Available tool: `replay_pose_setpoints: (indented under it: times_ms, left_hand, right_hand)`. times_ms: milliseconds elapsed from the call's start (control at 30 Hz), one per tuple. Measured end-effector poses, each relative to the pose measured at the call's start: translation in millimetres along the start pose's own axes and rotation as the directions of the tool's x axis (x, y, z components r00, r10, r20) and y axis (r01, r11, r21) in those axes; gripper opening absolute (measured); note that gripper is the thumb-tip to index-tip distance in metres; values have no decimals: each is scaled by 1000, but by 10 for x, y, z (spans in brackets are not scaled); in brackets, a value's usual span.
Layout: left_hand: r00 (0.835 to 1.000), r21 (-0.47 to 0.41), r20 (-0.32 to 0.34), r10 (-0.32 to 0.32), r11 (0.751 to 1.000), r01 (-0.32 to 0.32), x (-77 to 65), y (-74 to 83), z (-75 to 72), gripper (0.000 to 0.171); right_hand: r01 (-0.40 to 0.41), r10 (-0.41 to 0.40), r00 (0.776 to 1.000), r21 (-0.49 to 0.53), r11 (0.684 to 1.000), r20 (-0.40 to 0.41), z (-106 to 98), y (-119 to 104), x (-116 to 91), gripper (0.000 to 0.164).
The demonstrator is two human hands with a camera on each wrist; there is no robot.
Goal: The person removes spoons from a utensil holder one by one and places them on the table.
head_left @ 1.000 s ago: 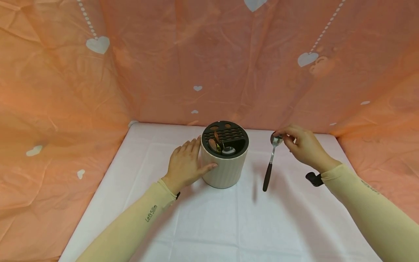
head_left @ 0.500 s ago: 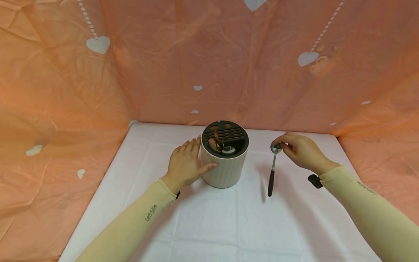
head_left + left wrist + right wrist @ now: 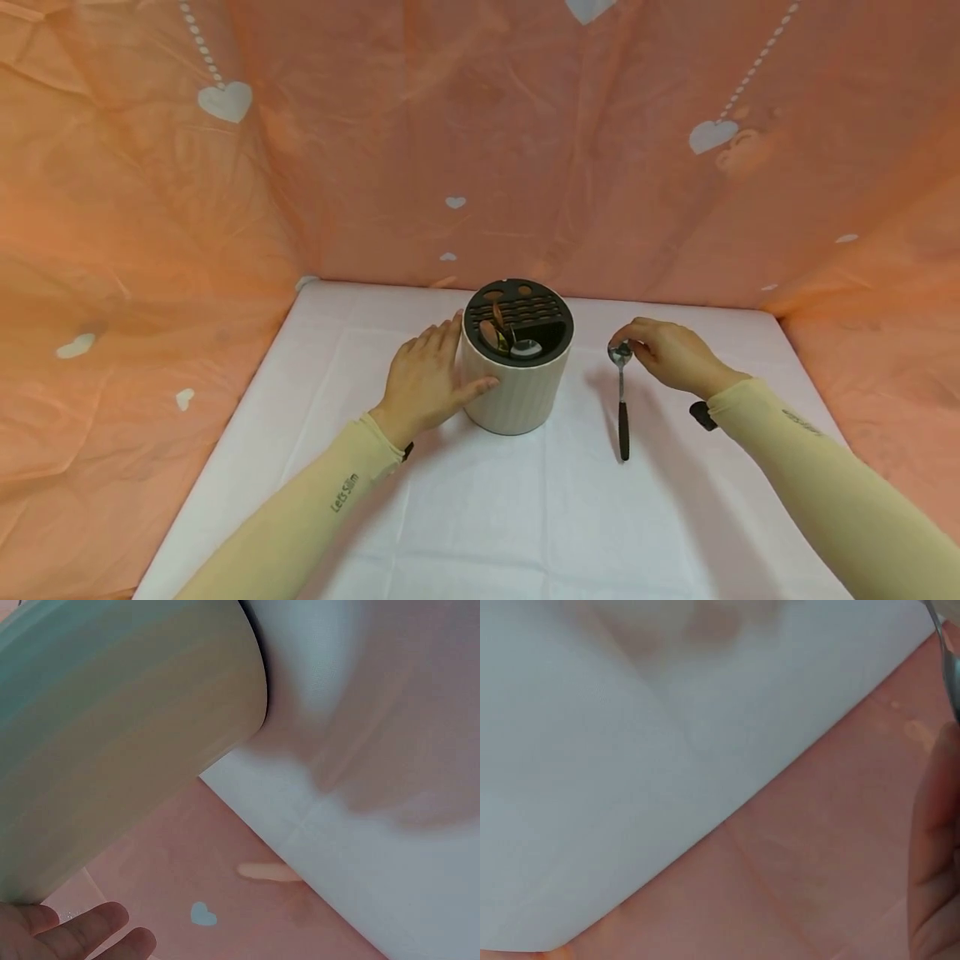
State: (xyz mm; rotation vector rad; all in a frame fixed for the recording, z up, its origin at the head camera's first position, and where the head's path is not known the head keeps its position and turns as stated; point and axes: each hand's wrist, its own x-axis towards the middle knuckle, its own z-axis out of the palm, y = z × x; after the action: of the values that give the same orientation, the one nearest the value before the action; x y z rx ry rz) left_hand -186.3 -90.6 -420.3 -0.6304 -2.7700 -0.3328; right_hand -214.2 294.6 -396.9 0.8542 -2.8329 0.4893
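A cream ribbed utensil holder with a black slotted lid stands upright on the white-covered table. My left hand rests against its left side, fingers straight and thumb across the front; the left wrist view shows fingertips beside the holder's wall. To the right of the holder, my right hand pinches a spoon by its metal bowl. The spoon's dark handle points toward me, low over the cloth. In the right wrist view only the spoon's bowl and part of the hand show at the edge.
Several utensils stand in the holder's openings, among them a silver spoon and a copper-coloured piece. An orange-pink curtain with pale hearts hangs behind and at both sides of the table.
My right hand has moved toward me and slightly left with the spoon, whose handle has swung to point more straight toward me. The left hand stays on the holder.
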Motion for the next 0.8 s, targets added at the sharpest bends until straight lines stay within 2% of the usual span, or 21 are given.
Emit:
replay_pose_setpoints:
  times_ms: [167,467,800]
  left_hand:
    - [1000,8,-2,0,1000,0,2,2,1,110]
    - [999,11,33,-16,1000,16,7,24,-2,110]
    - [1000,28,8,-1,1000,0,6,19,7,111]
  right_hand:
    - [4,-4,1000,-2,1000,31,129,29,59,29]
    - [-16,16,1000,16,1000,16,345,99,85,29]
    - [-58,58,998,78,995,-1,525,157,70,22]
